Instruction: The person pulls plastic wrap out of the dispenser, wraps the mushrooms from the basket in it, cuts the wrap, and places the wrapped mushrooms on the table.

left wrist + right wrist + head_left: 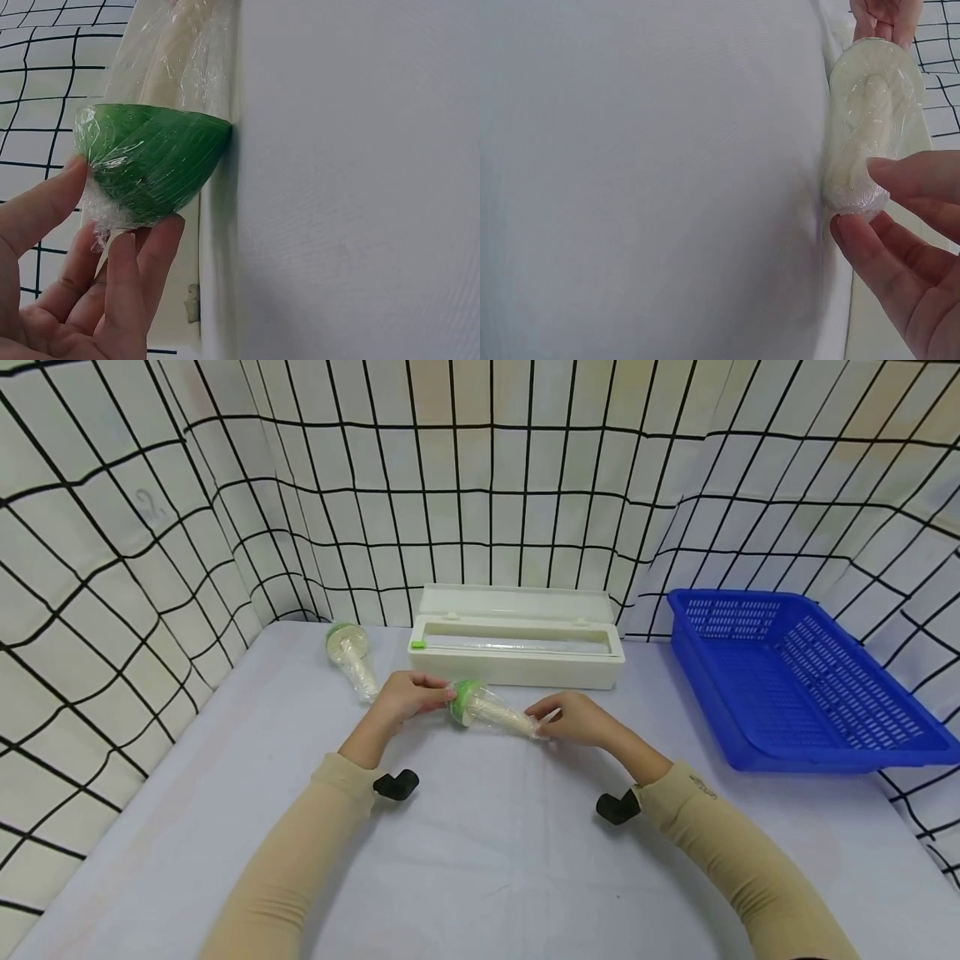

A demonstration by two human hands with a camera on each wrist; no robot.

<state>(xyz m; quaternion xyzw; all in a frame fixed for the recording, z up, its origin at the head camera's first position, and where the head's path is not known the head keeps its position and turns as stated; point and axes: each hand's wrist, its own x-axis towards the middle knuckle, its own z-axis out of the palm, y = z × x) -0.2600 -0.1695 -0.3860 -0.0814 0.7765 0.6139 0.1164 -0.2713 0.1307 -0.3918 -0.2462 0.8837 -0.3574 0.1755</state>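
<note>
Wrapped in clear film, a mushroom-shaped piece with a green cap and a pale stem (pixel 491 710) lies across the middle of the table. My left hand (pixel 412 695) holds its cap (pixel 154 161) between thumb and fingers. At the other end, the thumb and fingers of my right hand (pixel 576 718) pinch the film-covered tip of the stem (pixel 862 161). A second wrapped mushroom-shaped piece (pixel 351 658) lies on the table to the left, its lower end near my left hand. Behind the held piece stands a white cling film dispenser (pixel 517 672) with its lid up.
A film roll (pixel 517 645) shows inside the dispenser, and a small green slider (pixel 418 645) sits at its left end. On the right stands a blue plastic basket (pixel 795 758). Black wire mesh (pixel 491 492) encloses the white-covered table (pixel 480 877) at the back and sides.
</note>
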